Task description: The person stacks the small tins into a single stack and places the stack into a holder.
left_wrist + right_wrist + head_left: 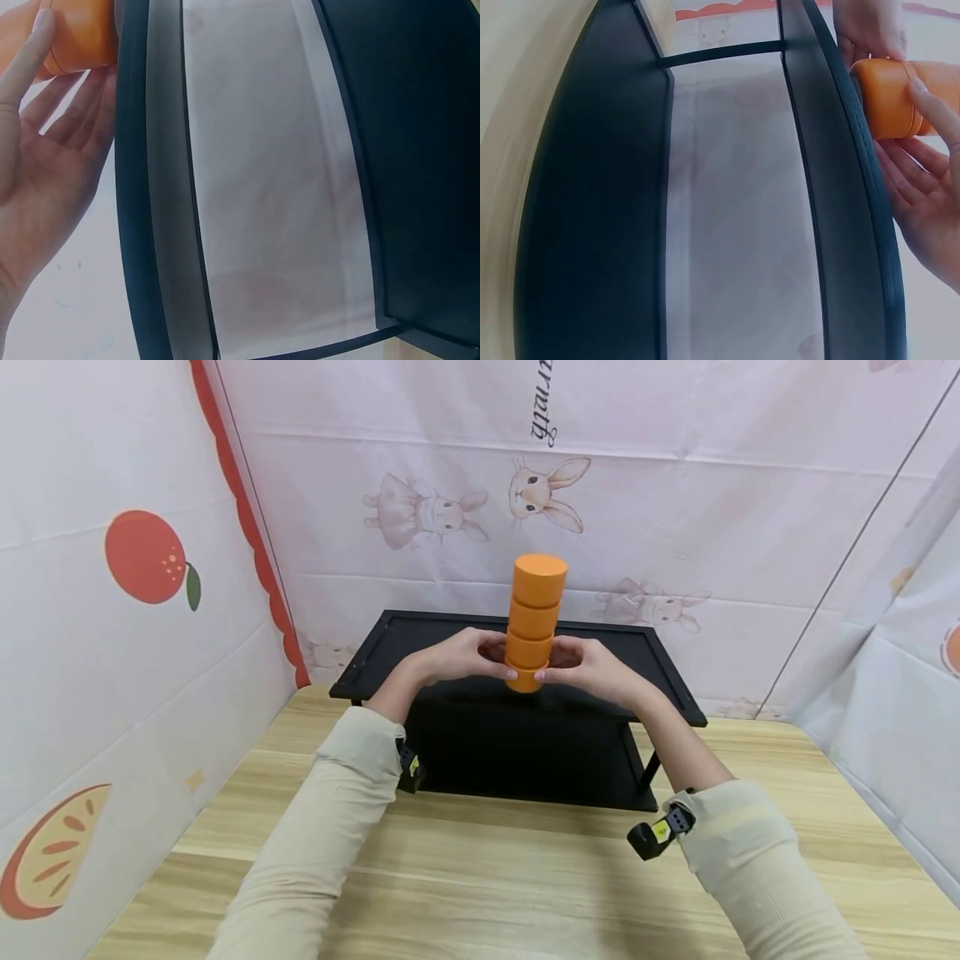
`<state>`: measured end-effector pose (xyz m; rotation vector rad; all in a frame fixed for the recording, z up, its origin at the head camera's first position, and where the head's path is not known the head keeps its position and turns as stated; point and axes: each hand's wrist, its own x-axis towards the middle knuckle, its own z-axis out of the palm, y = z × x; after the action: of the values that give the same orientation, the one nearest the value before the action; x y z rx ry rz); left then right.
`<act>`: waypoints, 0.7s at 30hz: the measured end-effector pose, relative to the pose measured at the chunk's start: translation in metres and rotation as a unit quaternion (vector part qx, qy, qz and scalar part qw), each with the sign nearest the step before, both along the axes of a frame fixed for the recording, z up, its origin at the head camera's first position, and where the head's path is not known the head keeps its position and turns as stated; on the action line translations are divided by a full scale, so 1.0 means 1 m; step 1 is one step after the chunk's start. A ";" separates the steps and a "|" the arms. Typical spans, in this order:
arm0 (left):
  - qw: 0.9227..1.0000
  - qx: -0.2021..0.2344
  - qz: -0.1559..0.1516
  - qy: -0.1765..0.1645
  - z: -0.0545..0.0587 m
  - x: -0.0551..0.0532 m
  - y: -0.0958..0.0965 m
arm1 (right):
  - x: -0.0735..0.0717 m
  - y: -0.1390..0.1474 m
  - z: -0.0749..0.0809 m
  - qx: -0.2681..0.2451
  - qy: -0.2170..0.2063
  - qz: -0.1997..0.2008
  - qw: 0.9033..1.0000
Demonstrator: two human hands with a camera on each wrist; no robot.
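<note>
A tall orange stack of several cylindrical pieces (pixel 534 618) stands upright near the front edge of the black shelf's top board (pixel 648 656). My left hand (pixel 467 656) holds its lower part from the left, thumb on the front and the other fingers behind. From the right, my right hand (pixel 592 670) grips the same part in a mirrored way, the two thumbs close together. In the right wrist view, the lowest orange piece (pixel 889 97) sits right at the board's edge, with a grey rim partly visible under it. Fingertips behind the stack are partly hidden.
The two-tier black shelf has a lower board (pixel 517 760) and thin side posts (pixel 651 770), standing on a light wood table (pixel 480 868). Printed cloth (pixel 420 427) hangs behind it, with more cloth at both sides. A small black camera sits on each wrist.
</note>
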<state>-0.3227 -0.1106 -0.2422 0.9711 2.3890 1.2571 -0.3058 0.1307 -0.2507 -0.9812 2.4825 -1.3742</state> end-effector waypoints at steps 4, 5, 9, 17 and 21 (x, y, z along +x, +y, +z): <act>1.000 -0.008 0.005 -0.008 0.001 -0.002 0.000 | -0.002 -0.001 0.000 0.005 -0.003 0.001 1.000; 1.000 -0.009 0.007 -0.010 0.001 -0.003 -0.001 | -0.003 -0.001 0.000 0.007 -0.004 0.002 1.000; 1.000 -0.016 0.017 -0.016 0.001 -0.005 -0.001 | -0.005 -0.003 0.000 0.011 -0.010 0.003 1.000; 0.999 -0.022 0.021 -0.013 -0.004 -0.011 0.000 | -0.012 -0.005 -0.003 0.017 -0.014 -0.004 1.000; 0.999 -0.026 0.029 -0.007 -0.005 -0.014 -0.002 | -0.015 -0.006 -0.004 0.015 -0.014 -0.001 1.000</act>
<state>-0.3362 -0.1123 -0.2471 0.8808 2.4419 1.2101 -0.3207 0.1247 -0.2549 -0.9470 2.4774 -1.3388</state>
